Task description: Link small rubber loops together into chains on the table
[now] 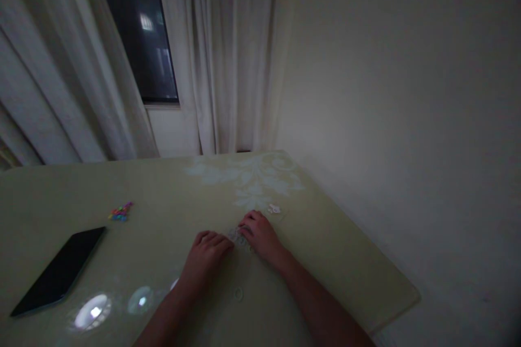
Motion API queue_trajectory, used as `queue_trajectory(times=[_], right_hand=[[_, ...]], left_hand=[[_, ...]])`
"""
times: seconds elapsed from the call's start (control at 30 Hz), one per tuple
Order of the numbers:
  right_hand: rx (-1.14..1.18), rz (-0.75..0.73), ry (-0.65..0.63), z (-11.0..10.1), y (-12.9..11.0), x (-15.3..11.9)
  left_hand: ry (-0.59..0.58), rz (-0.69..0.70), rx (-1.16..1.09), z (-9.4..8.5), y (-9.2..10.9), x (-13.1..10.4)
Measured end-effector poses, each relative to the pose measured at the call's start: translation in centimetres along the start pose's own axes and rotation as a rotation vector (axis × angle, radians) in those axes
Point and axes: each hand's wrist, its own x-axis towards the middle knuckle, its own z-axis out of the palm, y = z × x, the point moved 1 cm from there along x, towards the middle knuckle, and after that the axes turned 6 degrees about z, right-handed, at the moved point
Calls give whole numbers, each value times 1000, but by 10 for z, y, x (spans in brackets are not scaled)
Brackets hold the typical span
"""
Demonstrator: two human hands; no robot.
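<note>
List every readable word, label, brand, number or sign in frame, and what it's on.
None readable.
Dark tablet: no marking visible.
Multicoloured pieces, white pieces, pale pile by the right hand, loose pale ring: too small and blurred to tell.
White floral print: pattern only, no lettering visible.

Bare, both of them, my left hand [207, 252] and my right hand [260, 236], and bare too the forearms [325, 301], narrow at the wrists [288, 261], broader further back!
</note>
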Motion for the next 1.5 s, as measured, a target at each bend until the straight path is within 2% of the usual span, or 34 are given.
queue_trajectory(times=[0.23, 0.47, 0.6, 0.7, 0.87, 1.03, 1.13, 1.27, 1.4, 1.5], right_hand=[[-22, 12, -22, 4, -2, 0], [-15, -8, -28, 0, -2, 0], [41, 24, 18, -12, 4, 2], [69, 69, 0, -24, 10, 2], [92, 64, -73, -26, 9, -1], [82, 42, -97, -10, 3, -4], [54, 48, -82, -2, 0, -5], [-7, 19, -62, 5, -4, -6], [-98, -20, -67, 6, -7, -6], [-76, -19, -62, 4, -5, -7]], left_hand=[[-42, -20, -23, 4, 0, 1], [50, -59, -84, 2, -2, 2], [62, 28, -54, 0, -1, 2], [45, 102, -4, 1, 2, 2], [-74, 208, -15, 3, 3, 2], [25, 42, 95, 0, -3, -1], [3, -31, 143, -4, -3, -2], [-67, -68, 108, -8, 3, -1], [4, -80, 61, -7, 3, -2], [36, -63, 47, -1, -3, -5]])
